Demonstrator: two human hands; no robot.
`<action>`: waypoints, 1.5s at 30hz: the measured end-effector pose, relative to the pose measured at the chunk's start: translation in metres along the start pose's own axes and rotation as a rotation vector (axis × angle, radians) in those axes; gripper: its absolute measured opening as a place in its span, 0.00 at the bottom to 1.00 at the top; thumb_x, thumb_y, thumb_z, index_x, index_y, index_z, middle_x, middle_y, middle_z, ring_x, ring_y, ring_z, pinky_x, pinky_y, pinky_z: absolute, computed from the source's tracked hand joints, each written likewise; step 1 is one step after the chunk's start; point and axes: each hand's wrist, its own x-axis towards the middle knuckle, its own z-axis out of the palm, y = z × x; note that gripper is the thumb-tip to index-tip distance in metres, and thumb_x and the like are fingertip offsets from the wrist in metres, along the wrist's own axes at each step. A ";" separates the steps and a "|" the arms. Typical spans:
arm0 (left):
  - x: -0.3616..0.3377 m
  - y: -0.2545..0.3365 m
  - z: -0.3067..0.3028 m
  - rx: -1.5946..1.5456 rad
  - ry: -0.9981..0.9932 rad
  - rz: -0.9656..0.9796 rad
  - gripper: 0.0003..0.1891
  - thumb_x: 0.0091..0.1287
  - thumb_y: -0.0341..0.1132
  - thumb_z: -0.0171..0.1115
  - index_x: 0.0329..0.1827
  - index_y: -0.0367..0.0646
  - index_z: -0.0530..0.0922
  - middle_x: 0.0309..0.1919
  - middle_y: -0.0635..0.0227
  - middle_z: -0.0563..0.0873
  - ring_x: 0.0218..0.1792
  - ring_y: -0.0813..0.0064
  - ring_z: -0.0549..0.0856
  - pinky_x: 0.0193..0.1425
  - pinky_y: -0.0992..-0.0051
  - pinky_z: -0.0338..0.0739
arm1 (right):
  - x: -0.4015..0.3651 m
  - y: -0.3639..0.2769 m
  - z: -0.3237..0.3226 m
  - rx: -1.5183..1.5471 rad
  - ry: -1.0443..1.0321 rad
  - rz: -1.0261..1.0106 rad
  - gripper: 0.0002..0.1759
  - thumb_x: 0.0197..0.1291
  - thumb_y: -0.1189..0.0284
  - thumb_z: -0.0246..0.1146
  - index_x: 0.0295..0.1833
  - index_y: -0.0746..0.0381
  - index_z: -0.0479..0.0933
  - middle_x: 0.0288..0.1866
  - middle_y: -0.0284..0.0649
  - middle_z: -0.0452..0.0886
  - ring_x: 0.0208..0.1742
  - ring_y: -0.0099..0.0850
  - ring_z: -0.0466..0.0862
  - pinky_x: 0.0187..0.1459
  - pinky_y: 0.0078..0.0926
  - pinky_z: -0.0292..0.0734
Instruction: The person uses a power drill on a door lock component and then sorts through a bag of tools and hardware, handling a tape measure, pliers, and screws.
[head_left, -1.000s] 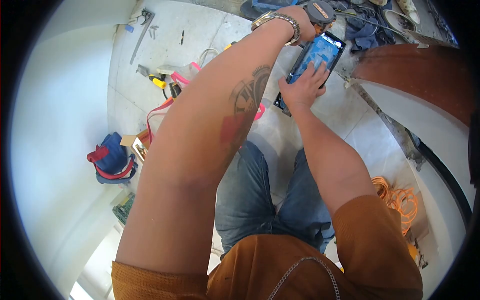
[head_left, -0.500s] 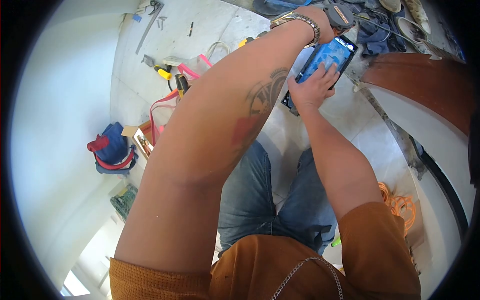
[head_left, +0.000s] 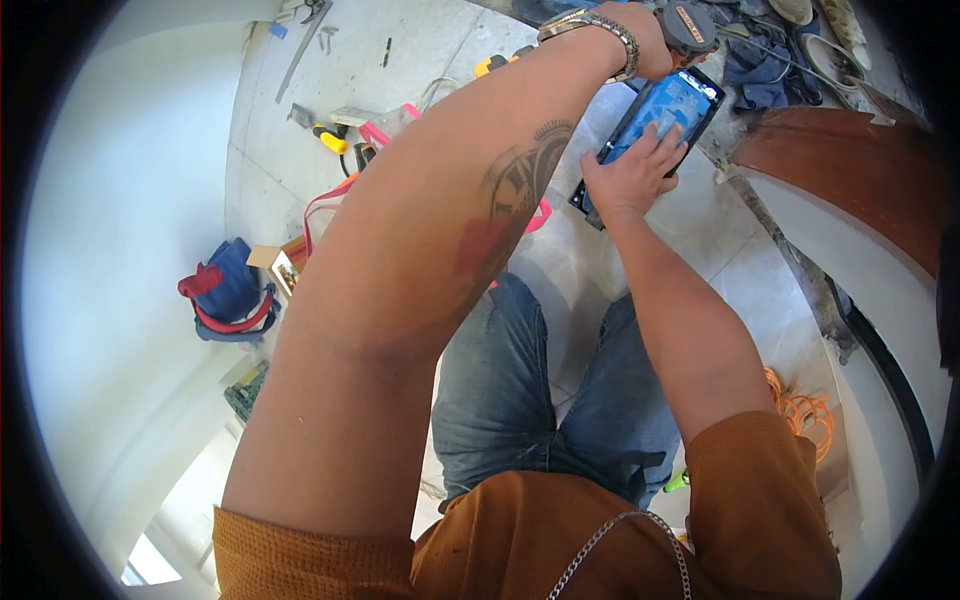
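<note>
Near the top, my left hand [head_left: 640, 42], wearing a metal watch and bracelet, is wrapped round a dark grey tool [head_left: 686, 28] with an orange label; most of its fingers are hidden. Just below it lies a long black-edged object [head_left: 672, 100] with a shiny blue face, tilted on the floor. My right hand [head_left: 635, 172] rests on the lower part of this blue face, fingers spread and thumb at its left edge. The tool overhangs the object's upper end; whether they touch is hard to tell.
Yellow-handled tools [head_left: 330, 138] and a pink strap [head_left: 323, 205] lie left of my left arm. A blue and red bag [head_left: 228, 290] stands by the white wall. Orange cord [head_left: 803, 412] is at right, near a brown curved panel [head_left: 835, 170]. Dark cloth [head_left: 765, 70] lies top right.
The view has shifted slightly. My left forearm has turned a little, and a bit of pink strap now shows beside it. Both hands keep about the same places on the tool and the blue-faced object.
</note>
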 end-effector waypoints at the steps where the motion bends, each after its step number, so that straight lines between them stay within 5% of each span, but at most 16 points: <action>1: 0.002 0.000 0.000 0.000 0.000 0.002 0.18 0.64 0.45 0.65 0.46 0.43 0.91 0.50 0.45 0.90 0.56 0.48 0.89 0.60 0.57 0.84 | 0.001 0.000 0.001 -0.002 0.000 -0.003 0.58 0.48 0.50 0.73 0.82 0.65 0.60 0.89 0.53 0.46 0.87 0.60 0.46 0.76 0.69 0.53; 10: 0.004 0.001 -0.011 0.070 -0.014 -0.013 0.19 0.66 0.48 0.64 0.48 0.44 0.91 0.52 0.44 0.90 0.57 0.48 0.89 0.61 0.58 0.84 | 0.003 -0.004 -0.005 -0.047 -0.048 -0.007 0.58 0.48 0.50 0.72 0.82 0.67 0.60 0.89 0.48 0.46 0.87 0.61 0.45 0.75 0.69 0.53; 12: 0.007 -0.002 -0.007 0.150 -0.222 -0.081 0.16 0.63 0.46 0.69 0.42 0.43 0.92 0.38 0.61 0.95 0.39 0.66 0.95 0.51 0.65 0.88 | 0.003 -0.004 -0.006 -0.054 -0.055 -0.005 0.58 0.48 0.50 0.72 0.82 0.67 0.60 0.89 0.48 0.46 0.87 0.61 0.45 0.75 0.69 0.54; 15: 0.005 -0.001 -0.004 0.053 -0.218 -0.149 0.14 0.63 0.46 0.70 0.38 0.44 0.92 0.31 0.68 0.94 0.33 0.72 0.94 0.48 0.67 0.88 | 0.002 -0.002 -0.006 -0.058 -0.061 -0.008 0.59 0.48 0.50 0.72 0.82 0.67 0.59 0.89 0.48 0.45 0.87 0.62 0.45 0.75 0.69 0.55; 27: -0.016 0.012 -0.024 0.122 -0.155 -0.139 0.20 0.61 0.48 0.69 0.48 0.44 0.92 0.47 0.52 0.93 0.48 0.56 0.94 0.56 0.62 0.87 | 0.002 -0.003 -0.004 -0.072 -0.021 -0.030 0.58 0.48 0.51 0.71 0.81 0.69 0.59 0.89 0.50 0.47 0.86 0.62 0.47 0.74 0.70 0.56; 33: 0.012 0.009 0.006 0.191 -0.003 -0.065 0.20 0.63 0.47 0.66 0.50 0.44 0.92 0.51 0.51 0.93 0.53 0.56 0.93 0.60 0.62 0.85 | 0.002 -0.001 -0.004 -0.069 -0.027 -0.028 0.58 0.48 0.51 0.72 0.81 0.68 0.59 0.89 0.50 0.46 0.86 0.63 0.47 0.74 0.70 0.56; 43: 0.027 0.015 0.010 0.278 -0.085 -0.080 0.20 0.65 0.46 0.65 0.52 0.43 0.92 0.52 0.52 0.92 0.54 0.57 0.93 0.61 0.60 0.85 | 0.004 -0.002 0.001 -0.036 -0.006 -0.018 0.59 0.47 0.52 0.74 0.81 0.68 0.60 0.88 0.48 0.48 0.86 0.62 0.47 0.74 0.71 0.54; 45: 0.016 0.008 0.004 -0.001 0.021 -0.065 0.19 0.67 0.47 0.63 0.49 0.43 0.91 0.53 0.45 0.90 0.58 0.49 0.89 0.63 0.58 0.83 | 0.004 -0.002 0.000 -0.045 -0.009 -0.017 0.59 0.47 0.51 0.74 0.81 0.67 0.59 0.88 0.49 0.47 0.86 0.62 0.47 0.74 0.70 0.54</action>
